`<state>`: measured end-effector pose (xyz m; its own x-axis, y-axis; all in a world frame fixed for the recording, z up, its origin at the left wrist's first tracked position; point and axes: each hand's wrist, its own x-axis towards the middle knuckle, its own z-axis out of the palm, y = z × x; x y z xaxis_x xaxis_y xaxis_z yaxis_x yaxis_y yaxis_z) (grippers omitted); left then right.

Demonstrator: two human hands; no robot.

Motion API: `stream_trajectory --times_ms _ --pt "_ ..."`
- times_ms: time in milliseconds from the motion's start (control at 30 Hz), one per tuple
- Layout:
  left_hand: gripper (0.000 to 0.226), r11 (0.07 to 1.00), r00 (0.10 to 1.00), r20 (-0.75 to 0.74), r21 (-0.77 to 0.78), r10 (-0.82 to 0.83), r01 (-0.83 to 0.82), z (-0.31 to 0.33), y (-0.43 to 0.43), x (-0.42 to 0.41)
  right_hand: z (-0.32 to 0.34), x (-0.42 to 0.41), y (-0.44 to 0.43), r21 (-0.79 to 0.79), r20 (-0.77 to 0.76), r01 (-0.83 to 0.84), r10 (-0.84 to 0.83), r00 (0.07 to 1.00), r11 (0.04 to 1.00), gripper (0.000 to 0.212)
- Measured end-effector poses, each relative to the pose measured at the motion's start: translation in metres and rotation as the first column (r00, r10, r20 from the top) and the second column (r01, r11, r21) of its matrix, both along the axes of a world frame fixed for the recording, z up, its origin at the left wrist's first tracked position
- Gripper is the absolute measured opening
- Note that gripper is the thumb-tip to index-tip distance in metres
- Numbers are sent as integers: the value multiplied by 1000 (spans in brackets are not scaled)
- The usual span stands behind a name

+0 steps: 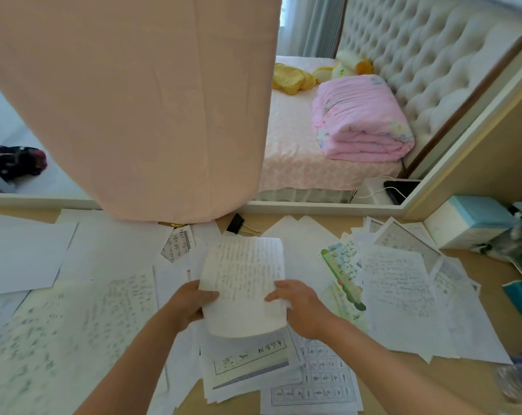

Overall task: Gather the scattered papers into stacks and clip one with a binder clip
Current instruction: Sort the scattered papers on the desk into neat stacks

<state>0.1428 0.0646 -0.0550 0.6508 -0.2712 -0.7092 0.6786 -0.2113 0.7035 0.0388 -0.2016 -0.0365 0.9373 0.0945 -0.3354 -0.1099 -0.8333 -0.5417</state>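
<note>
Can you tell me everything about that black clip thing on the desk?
The binder clip is black with silvery wire handles. It lies tilted on the tan desk near its far edge, just below the hanging pink cloth and beyond the paper stack. Nobody holds it, and it clips nothing.

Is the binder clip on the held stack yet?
No, the black binder clip lies on the desk beyond the paper stack held by the left hand and right hand.
</note>
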Motion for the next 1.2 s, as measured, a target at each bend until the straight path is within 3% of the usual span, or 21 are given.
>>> stream_trajectory --times_ms 67,133,200,300,433,567,700,833,933,1033,1200 --pt "29 993 994 55 67 94 -98 -10 1 -20 -3 -1 -6 70 -141 139 -129 982 988 59" --pt "23 969 985 155 222 76 -110 -21 2 -39 -7 0 -11 123 -234 259 -226 946 958 53" --pt "19 919 980 198 390 -15 -64 -33 2 -55 -14 4 -12 96 -276 332 -295 915 938 48" --pt "20 784 966 125 611 -228 106 -43 4 -70 -31 13 -12 78 -339 432 -384 859 898 46" --pt "59 658 955 173 753 -239 29 -46 1 -71 -53 28 -8 85 -379 545 -479 792 834 56" --pt "91 695 979 185 715 -85 -75 -43 -12 -50 -68 46 3 97 -379 666 -591 712 740 65" --pt "93 698 992 128 712 -23 -76 -42 -23 -39 -77 59 10 99 -498 732 -604 623 673 64" --pt "75 766 998 61 640 28 -61 -45 -20 -40 -84 65 9 -59 -444 590 -551 707 805 38" --pt "48 856 998 -7 514 61 -48 -46 -17 -40 -83 65 16 102 -399 579 -500 769 809 32" --pt "61 891 999 -14 453 49 -38 -52 -12 -41 -84 63 16 233 -409 568 -450 794 790 27" --pt "55 915 999 2 400 50 -47 -42 -20 -42 -79 58 5 66 -379 623 -559 738 779 43"
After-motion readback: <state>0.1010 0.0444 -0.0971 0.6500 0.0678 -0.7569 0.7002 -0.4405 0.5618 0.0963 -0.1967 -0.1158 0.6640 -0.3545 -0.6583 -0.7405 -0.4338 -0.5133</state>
